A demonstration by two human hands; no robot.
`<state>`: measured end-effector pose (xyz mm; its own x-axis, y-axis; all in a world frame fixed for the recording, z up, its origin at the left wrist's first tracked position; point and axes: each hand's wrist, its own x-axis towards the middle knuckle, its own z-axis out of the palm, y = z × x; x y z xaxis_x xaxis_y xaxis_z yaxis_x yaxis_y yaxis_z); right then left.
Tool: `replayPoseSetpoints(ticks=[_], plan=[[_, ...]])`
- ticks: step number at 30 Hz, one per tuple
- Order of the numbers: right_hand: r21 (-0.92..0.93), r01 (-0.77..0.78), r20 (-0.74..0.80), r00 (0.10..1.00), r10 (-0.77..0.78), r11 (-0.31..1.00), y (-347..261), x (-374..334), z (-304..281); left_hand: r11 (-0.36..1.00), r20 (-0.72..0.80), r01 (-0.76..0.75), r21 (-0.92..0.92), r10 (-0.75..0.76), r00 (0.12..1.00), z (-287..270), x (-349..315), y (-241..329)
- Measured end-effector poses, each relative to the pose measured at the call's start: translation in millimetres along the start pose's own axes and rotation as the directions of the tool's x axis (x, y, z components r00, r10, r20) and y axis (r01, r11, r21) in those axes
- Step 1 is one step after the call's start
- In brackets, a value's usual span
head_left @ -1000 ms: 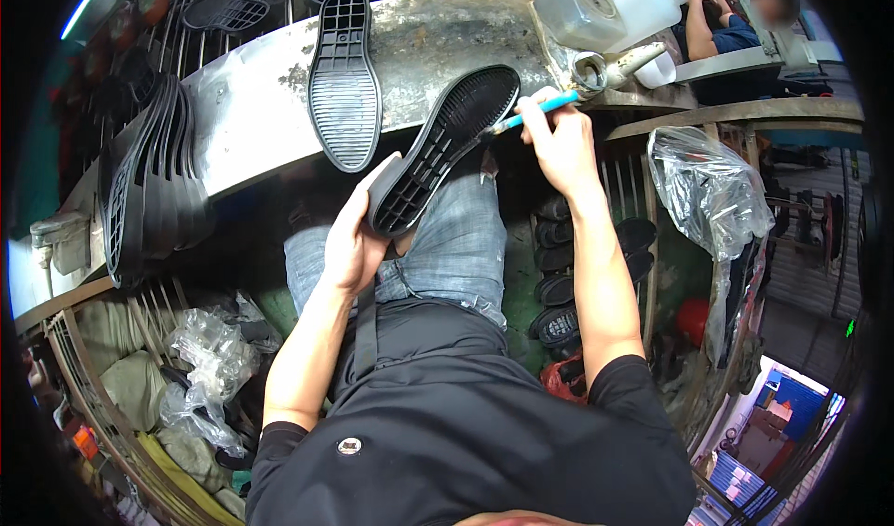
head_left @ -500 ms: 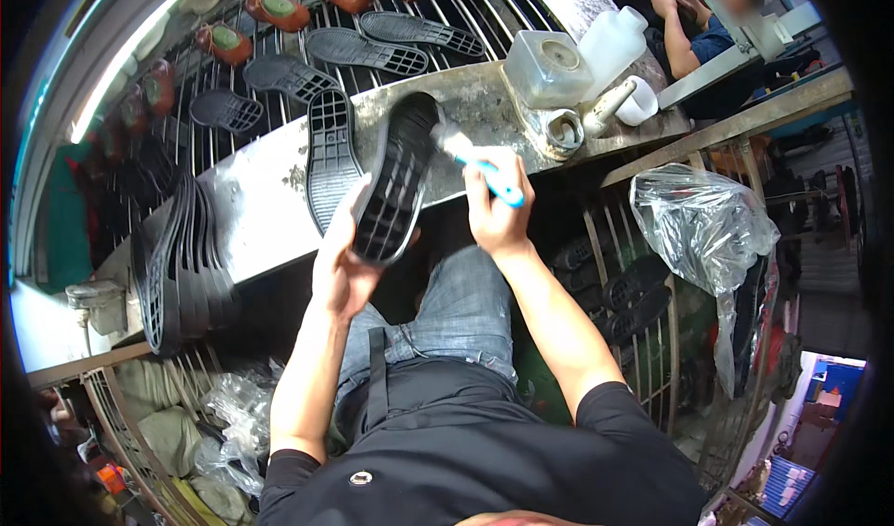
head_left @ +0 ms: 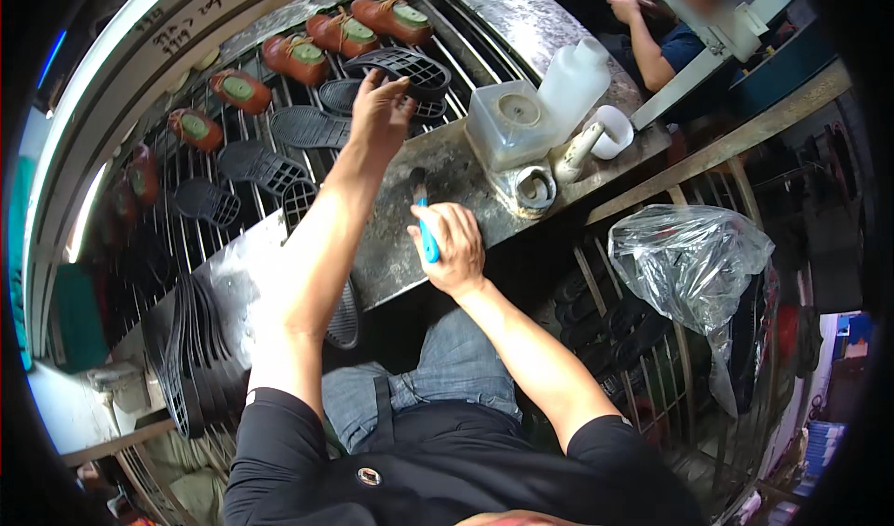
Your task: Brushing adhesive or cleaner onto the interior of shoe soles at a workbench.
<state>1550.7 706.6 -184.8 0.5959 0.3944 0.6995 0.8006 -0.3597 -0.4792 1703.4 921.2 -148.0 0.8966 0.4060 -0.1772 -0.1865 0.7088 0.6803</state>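
My left hand (head_left: 380,116) reaches far over the rack, its fingers at the near edge of a black shoe sole (head_left: 410,70). That sole is slightly tilted, its grid of hollows showing, and overlaps another sole. The grip is partly hidden, but the fingers seem closed on the edge. My right hand (head_left: 453,247) grips a brush (head_left: 428,237) by its blue handle; the dark bristles point down at the stained counter (head_left: 391,265). Behind my left forearm, one more sole (head_left: 345,319) juts past the counter's front edge, mostly hidden.
Soles and brown shoes (head_left: 303,59) line the barred rack (head_left: 456,37). Several soles (head_left: 191,358) stand stacked at left. Right of my hands are a clear square container (head_left: 507,126), a white bottle (head_left: 577,84) and a cup (head_left: 612,130). Another person (head_left: 666,47) holds a brown shoe.
My left hand has carried the sole away from my body to the far rack. The brush has come off the sole and moved down and left over the counter. My view has shifted.
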Motion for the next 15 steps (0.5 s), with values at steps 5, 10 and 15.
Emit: replayPoseSetpoints(ticks=[5,10,15], plan=[[-0.006,-0.01,0.011,1.0,0.01,1.0,0,-5,3,0.979,-0.092,0.183,0.089,-0.175,0.98,8,-1,-30],[-0.032,-0.013,-0.004,1.0,0.013,0.999,0,-2,-3,0.592,0.274,-0.342,0.73,0.205,0.94,-26,-132,10],[-0.027,-0.002,-0.017,1.0,0.001,1.0,-3,-1,-1,-0.275,0.349,-0.244,0.93,0.451,0.821,-146,-239,71]])
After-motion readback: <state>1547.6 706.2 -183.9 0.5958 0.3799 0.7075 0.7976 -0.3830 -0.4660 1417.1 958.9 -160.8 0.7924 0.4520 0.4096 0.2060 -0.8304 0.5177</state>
